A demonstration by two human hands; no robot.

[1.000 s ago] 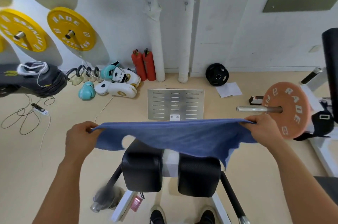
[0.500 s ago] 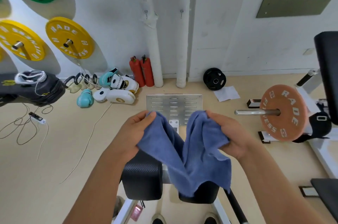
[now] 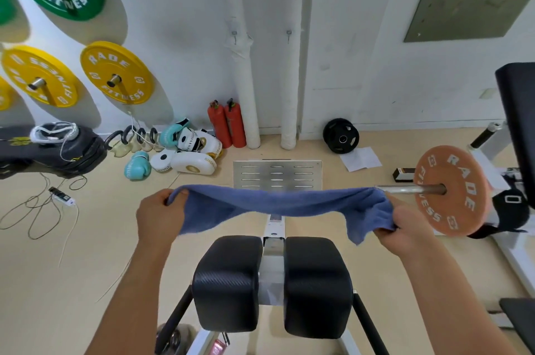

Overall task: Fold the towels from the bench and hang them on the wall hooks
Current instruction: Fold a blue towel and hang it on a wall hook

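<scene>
A blue towel [image 3: 278, 204] is stretched out in the air in front of me, folded into a narrow band. My left hand [image 3: 159, 217] grips its left end and my right hand [image 3: 405, 227] grips its right end, where loose cloth hangs down. The towel hangs above the two black pads of the bench [image 3: 228, 282]. Two small metal hooks, one [image 3: 234, 34] on the left and one [image 3: 288, 33] on the right, stick out of the white wall beside the wrapped pipes.
A pink weight plate [image 3: 451, 192] on a steel bar sits just right of my right hand. A metal footplate [image 3: 278, 173], red extinguishers [image 3: 227, 123], boxing gloves and pads [image 3: 185, 151] and cables lie on the floor. Yellow and green plates hang on the left wall.
My hands came together half a second ago, folding the towel in two, then moved apart again. The towel is now pulled out as a narrower, doubled band.
</scene>
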